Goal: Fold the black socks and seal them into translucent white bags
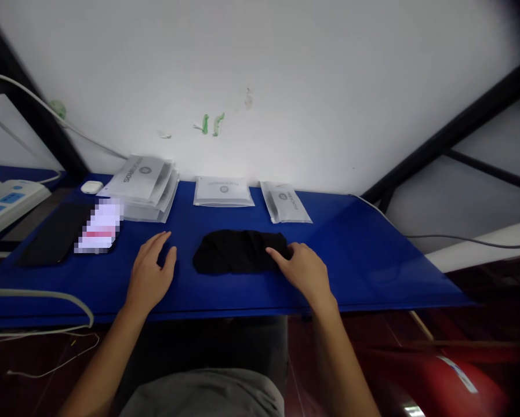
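A folded piece of black cloth (233,252) lies flat on the blue tabletop (364,260), longer from side to side than front to back. At its right end is my right hand (303,266), thumb over the near side and fingers bent round the far edge, so the end sits between them. What kind of cloth article it is I cannot make out. My left hand (153,269) is open on the tabletop to the left of the cloth, apart from it, with thumb and fingers spread and nothing held.
Along the wall stand a stack of frosted printed zip bags (144,185), one flat bag (224,191) and another bag (286,202). To the left are a lit phone (98,229), a dark flat object (57,234), a white earbud case (91,187) and a power strip (11,202).
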`<control>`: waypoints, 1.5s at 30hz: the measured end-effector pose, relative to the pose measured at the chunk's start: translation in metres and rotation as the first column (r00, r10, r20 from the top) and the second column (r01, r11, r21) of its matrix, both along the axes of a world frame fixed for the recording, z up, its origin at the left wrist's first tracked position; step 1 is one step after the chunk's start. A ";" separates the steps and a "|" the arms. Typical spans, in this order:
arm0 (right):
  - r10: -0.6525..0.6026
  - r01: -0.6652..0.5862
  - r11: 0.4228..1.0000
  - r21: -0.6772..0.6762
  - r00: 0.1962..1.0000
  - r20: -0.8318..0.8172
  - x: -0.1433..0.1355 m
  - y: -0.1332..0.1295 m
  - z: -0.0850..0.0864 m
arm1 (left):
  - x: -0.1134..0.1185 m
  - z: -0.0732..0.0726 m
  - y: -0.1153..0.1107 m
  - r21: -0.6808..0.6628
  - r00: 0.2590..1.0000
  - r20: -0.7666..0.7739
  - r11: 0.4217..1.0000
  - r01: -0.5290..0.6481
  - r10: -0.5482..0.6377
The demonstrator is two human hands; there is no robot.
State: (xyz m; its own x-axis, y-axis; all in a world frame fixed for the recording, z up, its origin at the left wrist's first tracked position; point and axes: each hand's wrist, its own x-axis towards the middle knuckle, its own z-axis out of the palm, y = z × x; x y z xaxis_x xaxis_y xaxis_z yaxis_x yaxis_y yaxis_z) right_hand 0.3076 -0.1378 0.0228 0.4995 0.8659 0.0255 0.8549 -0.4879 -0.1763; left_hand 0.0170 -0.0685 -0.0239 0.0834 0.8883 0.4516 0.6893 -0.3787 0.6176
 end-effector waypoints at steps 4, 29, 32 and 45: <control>-0.066 0.071 0.997 0.038 0.990 -0.122 -0.004 0.003 -0.008 | 0.000 0.000 0.000 0.005 1.000 -0.003 1.000 0.004 -0.004; 0.137 -0.216 0.831 0.512 0.973 0.188 -0.067 0.020 0.019 | -0.001 -0.001 0.000 -0.004 1.000 0.021 1.000 0.007 -0.007; 0.398 -0.467 0.801 0.374 0.883 0.250 -0.095 0.018 0.004 | -0.001 0.000 0.000 -0.008 1.000 0.020 1.000 0.007 -0.007; 0.309 -0.335 0.855 0.397 0.942 0.130 -0.110 0.018 -0.008 | 0.000 0.000 0.000 -0.024 1.000 0.019 1.000 0.006 -0.006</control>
State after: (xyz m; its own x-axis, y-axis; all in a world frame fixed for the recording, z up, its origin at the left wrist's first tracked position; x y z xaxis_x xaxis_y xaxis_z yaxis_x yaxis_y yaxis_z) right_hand 0.1972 -0.1199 0.0148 0.1811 0.8836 0.4318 0.9669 -0.0797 -0.2425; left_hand 0.0167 -0.0681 -0.0240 0.0803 0.8985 0.4317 0.6752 -0.3676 0.6395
